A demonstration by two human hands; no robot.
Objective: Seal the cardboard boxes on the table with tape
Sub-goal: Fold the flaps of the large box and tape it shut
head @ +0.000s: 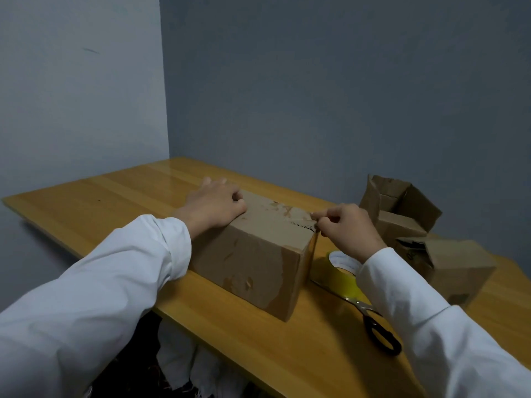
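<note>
A closed brown cardboard box (pixel 255 259) stands on the wooden table (pixel 115 202), its top seam running left to right. My left hand (pixel 214 206) lies on the box's far left top corner, fingers bent over the edge, pressing it down. My right hand (pixel 346 229) pinches a strip of clear tape (pixel 290 215) at the right end of the top seam. A roll of yellowish tape (pixel 343 272) lies flat on the table just right of the box, partly hidden by my right wrist.
Black-handled scissors (pixel 373 326) lie on the table in front of the roll, under my right forearm. Two more cardboard boxes sit at the right: an open-flapped box (pixel 399 208) at the back and a smaller box (pixel 457 268) nearer. Walls close off the back and left.
</note>
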